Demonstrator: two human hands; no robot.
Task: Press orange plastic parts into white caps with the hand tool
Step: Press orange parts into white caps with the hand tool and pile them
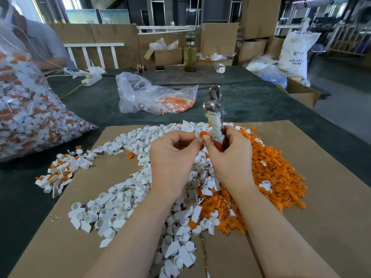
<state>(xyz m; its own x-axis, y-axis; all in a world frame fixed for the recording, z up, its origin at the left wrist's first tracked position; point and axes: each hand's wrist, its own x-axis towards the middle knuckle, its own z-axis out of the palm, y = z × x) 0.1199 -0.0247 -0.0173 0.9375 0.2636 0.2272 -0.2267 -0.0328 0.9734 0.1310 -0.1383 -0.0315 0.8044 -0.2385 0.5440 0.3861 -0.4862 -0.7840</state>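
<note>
Hands: left hand (pixel 172 155) pinched a white cap (pixel 197 134) with an orange part (pixel 204 134) seated on it; right hand (pixel 230 155) curled around the hand tool (pixel 215 109).
Tool: upright, long axis vertical, metal head above the fists.
Key relation: cap sat just left of the handle (well below the head), left hand nearer.
Piles: white caps (pixel 120 207) left, orange parts (pixel 277 177) right, on cardboard (pixel 331 197).

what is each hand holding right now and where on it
Left hand pinches a white cap with its orange part at the edge. Right hand grips the hand tool by its cloth-wrapped handles.
</note>
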